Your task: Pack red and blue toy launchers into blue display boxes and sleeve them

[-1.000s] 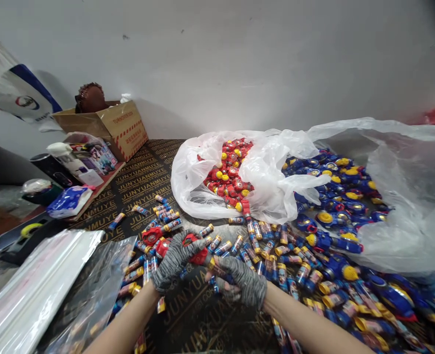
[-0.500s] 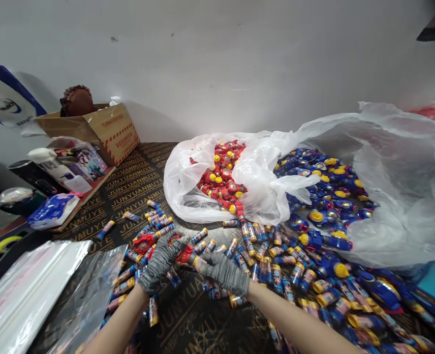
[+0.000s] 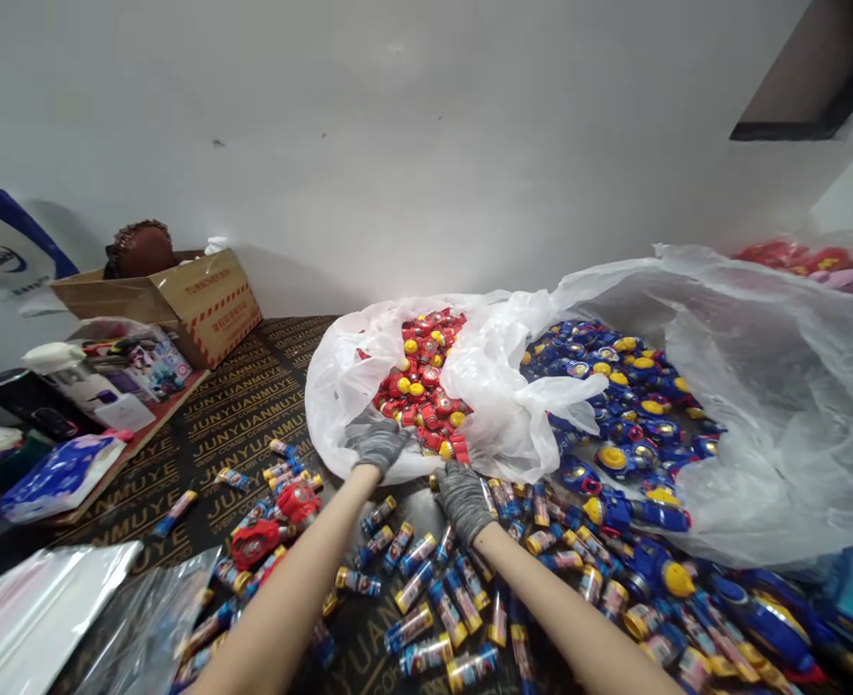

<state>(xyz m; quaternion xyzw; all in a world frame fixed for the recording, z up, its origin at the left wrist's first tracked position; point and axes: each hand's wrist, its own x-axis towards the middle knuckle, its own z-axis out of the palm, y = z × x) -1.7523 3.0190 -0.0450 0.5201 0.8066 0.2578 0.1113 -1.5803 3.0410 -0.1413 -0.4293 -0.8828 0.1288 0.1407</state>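
My left hand (image 3: 381, 442), in a grey knit glove, reaches into the mouth of a white plastic bag (image 3: 329, 396) beside a heap of red toys (image 3: 426, 381) with yellow knobs. Thin plastic and blur obscure its fingers. My right hand (image 3: 464, 502), gloved alike, is at the bag's front edge with its fingers curled around a small printed tube (image 3: 434, 481), whose end shows at the fingertips. Two separate red toys (image 3: 257, 542) lie left of my left forearm. Many loose blue printed tubes (image 3: 426, 656) with yellow ends are spread below my hands.
Blue toys (image 3: 615, 386) fill a second clear plastic bag (image 3: 766, 386) at the right. Left stand a cardboard box (image 3: 213, 309), a spray bottle, a dark cylinder (image 3: 36, 401) and a blue tissue pack (image 3: 65, 473). Clear plastic sleeves (image 3: 42, 618) lie at the front left.
My left hand has let go of a red toy, now lying at the left, and moved forward into the bag. My right hand has moved forward and right; the camera view has tilted up.
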